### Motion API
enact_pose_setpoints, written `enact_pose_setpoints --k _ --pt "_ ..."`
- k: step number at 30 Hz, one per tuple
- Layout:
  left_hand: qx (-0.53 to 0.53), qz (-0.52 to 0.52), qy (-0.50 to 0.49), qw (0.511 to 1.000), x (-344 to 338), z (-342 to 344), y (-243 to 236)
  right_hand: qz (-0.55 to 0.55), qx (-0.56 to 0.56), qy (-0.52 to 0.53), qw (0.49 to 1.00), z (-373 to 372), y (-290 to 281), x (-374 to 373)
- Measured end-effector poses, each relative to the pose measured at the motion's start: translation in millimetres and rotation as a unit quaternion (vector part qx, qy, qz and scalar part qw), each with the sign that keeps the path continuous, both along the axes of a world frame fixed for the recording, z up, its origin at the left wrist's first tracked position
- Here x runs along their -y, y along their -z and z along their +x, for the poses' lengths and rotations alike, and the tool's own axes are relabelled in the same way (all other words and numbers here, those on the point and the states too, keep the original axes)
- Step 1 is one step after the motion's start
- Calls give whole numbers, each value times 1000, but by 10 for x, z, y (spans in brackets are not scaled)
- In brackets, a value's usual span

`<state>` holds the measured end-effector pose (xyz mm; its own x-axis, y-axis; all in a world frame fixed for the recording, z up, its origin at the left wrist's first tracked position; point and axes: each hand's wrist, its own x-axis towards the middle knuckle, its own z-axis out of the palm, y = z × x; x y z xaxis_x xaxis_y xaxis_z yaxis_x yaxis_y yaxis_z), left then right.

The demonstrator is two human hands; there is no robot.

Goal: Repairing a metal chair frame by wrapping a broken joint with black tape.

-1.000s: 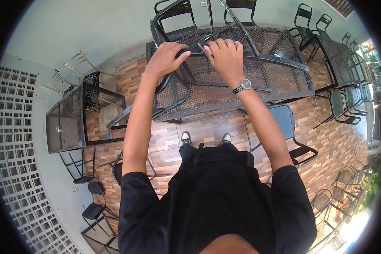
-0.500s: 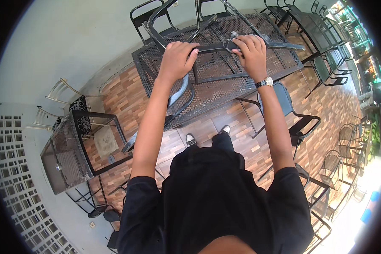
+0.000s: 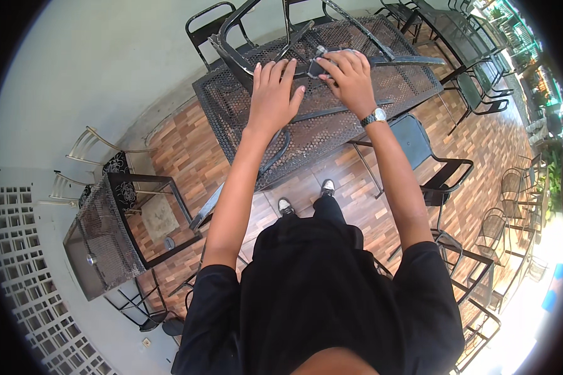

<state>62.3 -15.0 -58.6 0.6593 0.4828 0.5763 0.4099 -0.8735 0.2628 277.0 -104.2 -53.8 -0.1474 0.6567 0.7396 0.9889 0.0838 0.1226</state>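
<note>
A worn black metal chair frame (image 3: 381, 45) lies overturned on a black mesh table (image 3: 331, 140). My left hand (image 3: 272, 103) is open over one of the frame's bars, fingers stretched out and thumb apart. Whether its fingertips touch the metal, I cannot tell. Close to its right, my right hand (image 3: 351, 81) curls over a small dark block-like tool (image 3: 317, 67) with a silvery knob at its far side. The tool rests at the crossbar, and my fingers partly cover it. A watch is on my right wrist.
Behind the table stands a black chair (image 3: 209, 28) by the pale wall. A chair with a grey-blue seat (image 3: 410, 137) is close at the right. To the left is a smaller mesh-topped table (image 3: 100, 234) with patterned-seat chairs. More tables and chairs line the right side.
My right hand and the dark tool have shifted left along the bar. My left hand has loosened from the bar, its fingers now straightened and spread. The whole view has turned slightly.
</note>
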Motion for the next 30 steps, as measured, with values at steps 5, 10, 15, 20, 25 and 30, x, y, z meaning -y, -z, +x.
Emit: enact_pose_setpoints --k 5,10,15,20,25,30 --pt "1 -5 3 1000 79 -84 47 9 -20 18 1000 87 -35 32" --pt "-2 -32 5 999 128 -58 34 70 -95 92 989 -277 35 -89" --pt "-8 -36 1 999 109 -70 49 40 -69 62 995 -331 68 -89" --pt "-4 -40 4 999 102 -84 58 15 -29 49 998 -17 -23 45" --pt "-12 -29 -13 999 127 -65 24 72 -67 102 990 -134 38 -20" --pt "-22 -6 -48 999 193 0 44 46 -68 71 994 -296 65 -56"
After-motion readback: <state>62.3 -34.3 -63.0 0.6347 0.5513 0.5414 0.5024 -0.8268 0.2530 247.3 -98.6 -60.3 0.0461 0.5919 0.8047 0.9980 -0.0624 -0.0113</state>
